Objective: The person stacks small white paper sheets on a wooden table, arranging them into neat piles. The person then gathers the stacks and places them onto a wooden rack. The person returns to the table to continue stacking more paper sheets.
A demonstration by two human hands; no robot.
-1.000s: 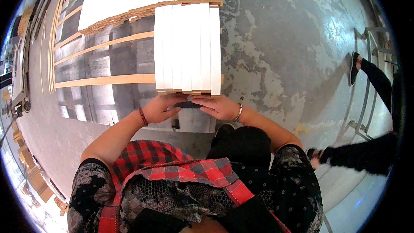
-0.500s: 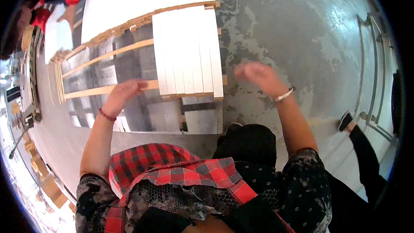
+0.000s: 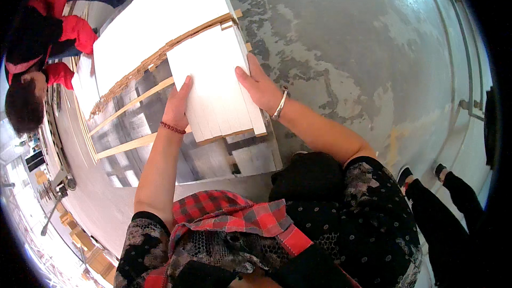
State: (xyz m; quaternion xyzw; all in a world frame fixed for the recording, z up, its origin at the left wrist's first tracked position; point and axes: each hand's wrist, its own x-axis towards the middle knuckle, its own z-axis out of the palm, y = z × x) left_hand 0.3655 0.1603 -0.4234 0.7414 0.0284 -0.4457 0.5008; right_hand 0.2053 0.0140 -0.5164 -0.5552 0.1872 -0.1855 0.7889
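Observation:
A row of narrow white boards (image 3: 216,88) with brown edges lies side by side near the right edge of a low stack. My left hand (image 3: 178,105) presses against the row's left side, its thumb on the white top face. On the opposite side, my right hand (image 3: 262,88) grips the right edge, thumb on top and fingers down along the outer side. Between them the hands clasp the row. Underneath are pale wooden strips (image 3: 134,105) laid over a dark grey-and-white patterned surface (image 3: 205,161). The undersides of the boards are hidden.
A larger white row of boards (image 3: 165,13) lies just beyond. At the far left, a person in red and black (image 3: 42,37) bends beside the stack. Another person's legs (image 3: 442,202) show at the right, near a metal frame (image 3: 469,48) on the grey floor (image 3: 330,48).
Both hands have moved inward from either side and taken hold of the white boards. The view has turned slightly, and the person at the far left shows more fully.

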